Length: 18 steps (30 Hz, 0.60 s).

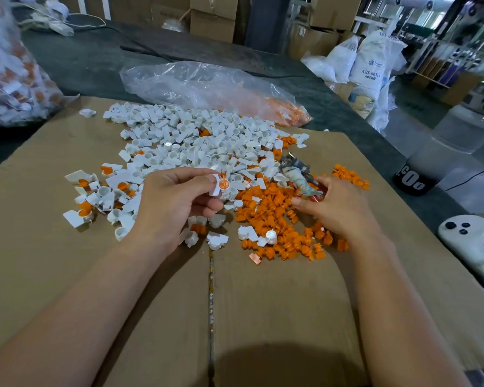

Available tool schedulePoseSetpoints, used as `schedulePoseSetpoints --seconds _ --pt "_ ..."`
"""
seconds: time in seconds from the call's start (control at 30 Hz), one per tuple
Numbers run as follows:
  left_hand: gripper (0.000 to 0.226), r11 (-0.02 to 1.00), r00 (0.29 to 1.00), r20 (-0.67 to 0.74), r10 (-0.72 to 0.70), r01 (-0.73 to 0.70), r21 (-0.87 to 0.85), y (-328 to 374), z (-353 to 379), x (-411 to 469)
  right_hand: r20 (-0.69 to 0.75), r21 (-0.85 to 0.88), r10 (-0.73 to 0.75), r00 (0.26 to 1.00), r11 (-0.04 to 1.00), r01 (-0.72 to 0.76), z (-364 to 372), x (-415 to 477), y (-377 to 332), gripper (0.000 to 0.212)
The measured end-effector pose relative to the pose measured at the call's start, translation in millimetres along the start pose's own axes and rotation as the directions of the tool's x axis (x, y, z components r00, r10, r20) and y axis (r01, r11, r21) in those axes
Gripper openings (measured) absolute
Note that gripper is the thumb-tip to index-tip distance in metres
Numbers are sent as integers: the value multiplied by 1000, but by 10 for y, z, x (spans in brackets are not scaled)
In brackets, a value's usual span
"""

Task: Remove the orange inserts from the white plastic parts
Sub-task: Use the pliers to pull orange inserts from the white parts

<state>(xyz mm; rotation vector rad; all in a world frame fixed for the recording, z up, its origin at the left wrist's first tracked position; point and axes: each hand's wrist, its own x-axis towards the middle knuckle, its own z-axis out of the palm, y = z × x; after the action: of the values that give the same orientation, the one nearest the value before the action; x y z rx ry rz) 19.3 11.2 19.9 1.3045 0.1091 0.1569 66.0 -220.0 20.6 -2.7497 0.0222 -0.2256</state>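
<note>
My left hand pinches a white plastic part with an orange insert showing in its round opening. My right hand grips a metal tool with a cloth-wrapped, red handle, its tip pointing up and left over the pile. A large heap of white parts covers the cardboard ahead. A heap of loose orange inserts lies under and around my right hand. Several white parts with orange inserts lie at the left.
The work surface is a flattened cardboard box with a taped seam down the middle. A clear bag holding orange pieces lies behind the heap. A bag of mixed parts stands at the far left. A white controller rests at the right edge.
</note>
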Motion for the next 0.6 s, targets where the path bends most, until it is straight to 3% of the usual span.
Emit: schedulePoseSetpoints --seconds 0.37,0.6 --pt "14 998 1000 8 19 -19 68 -2 0 -21 72 -33 4 997 999 -2 23 26 5 83" --pt "17 997 998 46 30 -33 68 -7 -13 -22 124 -28 46 991 999 -43 52 25 -8 88"
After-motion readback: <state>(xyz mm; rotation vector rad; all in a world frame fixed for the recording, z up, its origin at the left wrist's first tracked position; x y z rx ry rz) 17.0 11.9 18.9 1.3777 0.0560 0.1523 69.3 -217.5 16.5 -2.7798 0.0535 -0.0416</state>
